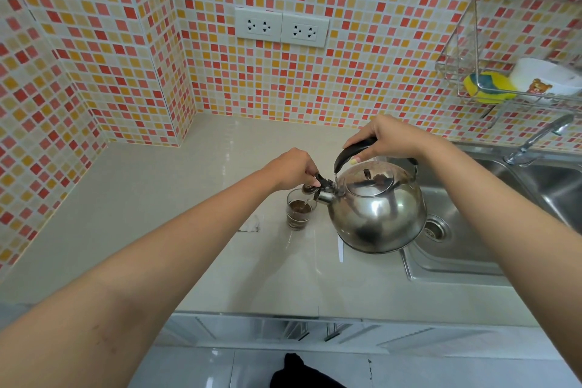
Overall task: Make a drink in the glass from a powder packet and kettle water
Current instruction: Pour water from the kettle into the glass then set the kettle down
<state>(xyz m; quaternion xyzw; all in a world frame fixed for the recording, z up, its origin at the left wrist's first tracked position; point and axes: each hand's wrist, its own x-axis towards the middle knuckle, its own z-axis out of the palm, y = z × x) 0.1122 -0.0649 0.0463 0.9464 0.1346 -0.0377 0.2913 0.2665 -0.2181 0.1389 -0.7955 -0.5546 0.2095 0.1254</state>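
A steel kettle (378, 211) is tilted to the left above the counter, its spout over a small clear glass (298, 209). My right hand (390, 138) grips the kettle's black handle from above. My left hand (294, 168) pinches the black spout cap lever (321, 181) and holds the cap open. A thin stream of water falls into the glass, which holds brown powder and dark liquid. A torn, flattened packet (252, 225) lies on the counter just left of the glass.
The beige counter (189, 214) meets tiled walls at the back and left. A steel sink (466, 230) with a tap (535, 142) is on the right. A wire rack (504, 72) on the wall holds a sponge and a white bowl. Two socket plates (282, 27) sit on the back wall.
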